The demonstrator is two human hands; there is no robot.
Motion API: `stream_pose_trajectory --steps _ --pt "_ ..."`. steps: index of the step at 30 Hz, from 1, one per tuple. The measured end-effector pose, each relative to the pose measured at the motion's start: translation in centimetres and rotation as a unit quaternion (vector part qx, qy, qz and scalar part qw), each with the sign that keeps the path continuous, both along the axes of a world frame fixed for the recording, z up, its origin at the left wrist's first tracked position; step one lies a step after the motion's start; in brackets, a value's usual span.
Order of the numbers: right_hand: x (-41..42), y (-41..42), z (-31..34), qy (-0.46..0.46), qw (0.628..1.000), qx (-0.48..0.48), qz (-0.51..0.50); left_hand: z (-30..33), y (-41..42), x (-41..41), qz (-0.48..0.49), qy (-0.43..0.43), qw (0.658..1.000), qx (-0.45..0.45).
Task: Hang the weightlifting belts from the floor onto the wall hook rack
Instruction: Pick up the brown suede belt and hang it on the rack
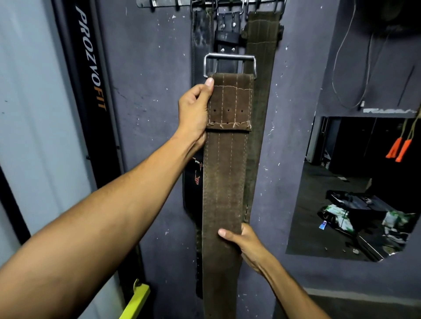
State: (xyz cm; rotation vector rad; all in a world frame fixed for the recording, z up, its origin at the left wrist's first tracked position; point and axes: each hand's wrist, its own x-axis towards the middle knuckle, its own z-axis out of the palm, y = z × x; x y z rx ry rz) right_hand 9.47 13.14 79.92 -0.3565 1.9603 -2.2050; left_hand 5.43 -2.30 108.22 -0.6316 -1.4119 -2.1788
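Nearest the camera, the left forearm runs up from the lower left corner to the left hand, which grips the brown belt by its left edge near the top, thumb tip on the front face just under the buckle and fingers curled behind. Lower on the brown belt, the right hand grips its right edge, thumb pressed across the front, fingers wrapped round the back. Held upright between both hands, the brown belt stands in front of the wall, its steel buckle uppermost and its lower end running out of view at the bottom.

Behind the brown belt, a black belt and an olive belt hang from the hook rack, which sits above the buckle at the top edge. Left of the brown belt stands a black upright marked PROZVOFIT. Right of it, an opening in the wall shows bags on a dark floor, and orange handles dangle there.
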Motion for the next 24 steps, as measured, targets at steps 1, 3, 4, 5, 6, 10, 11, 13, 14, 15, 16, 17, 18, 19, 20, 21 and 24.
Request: stream_pose_trajectory --steps 1,3,4,5,6,10,11,13,14,15,16,17,18,19,20,21,24 --pt "-0.1 0.4 1.0 0.006 1.0 -0.018 0.014 0.0 -0.2 0.0 0.004 0.003 1.0 0.001" --pt "-0.5 0.9 4.9 0.043 0.998 -0.052 0.009 0.1 -0.8 0.0 0.01 0.009 1.0 0.002" --pt "-0.8 1.0 7.8 0.074 0.996 -0.052 -0.007 0.2 -0.9 0.1 0.014 0.01 1.0 -0.001" --pt "-1.1 0.9 11.1 0.113 0.992 -0.049 -0.025 0.2 -1.2 0.2 0.02 0.012 1.0 -0.006" --pt "-1.6 0.7 14.6 0.153 0.986 -0.046 -0.043 0.3 -1.4 0.2 0.027 0.014 0.999 -0.013" --pt "-4.0 -1.8 26.0 0.33 0.933 0.011 -0.145 1.0 -2.6 -0.6 0.064 0.021 0.997 -0.041" --pt "-4.9 -2.7 27.6 0.361 0.917 0.024 -0.167 1.3 -3.0 -1.1 0.077 0.022 0.995 -0.051" --pt "-6.7 -4.6 29.9 0.393 0.893 0.05 -0.211 2.0 -3.8 -2.3 0.105 0.027 0.992 -0.066" --pt "-7.5 -5.5 30.6 0.405 0.882 0.065 -0.232 2.5 -4.3 -3.1 0.131 0.033 0.988 -0.081" --pt "-8.4 -6.5 31.2 0.415 0.871 0.077 -0.249 3.2 -5.0 -4.0 0.17 0.04 0.979 -0.105" --pt "-9.4 -7.3 31.9 0.423 0.863 0.089 -0.263 4.0 -5.6 -5.0 0.217 0.049 0.965 -0.137" --pt "-10.3 -8.1 32.5 0.426 0.857 0.099 -0.273 4.7 -6.3 -5.9 0.259 0.058 0.949 -0.167" --pt "-11.5 -8.9 33.4 0.431 0.85 0.107 -0.283 5.7 -7.1 -7.1 0.293 0.071 0.934 -0.194" --pt "-12.7 -9.8 34.4 0.435 0.844 0.116 -0.292 6.7 -7.9 -8.2 0.32 0.082 0.918 -0.218" --pt "-14.0 -10.6 35.6 0.438 0.838 0.126 -0.299 7.8 -8.7 -9.6 0.343 0.089 0.904 -0.237" --pt "-15.4 -11.5 36.9 0.44 0.834 0.136 -0.304 9.1 -9.6 -11.0 0.364 0.095 0.893 -0.248" --pt "-19.1 -13.7 41.1 0.446 0.825 0.155 -0.311 13.1 -12.2 -15.2 0.389 0.111 0.879 -0.251"
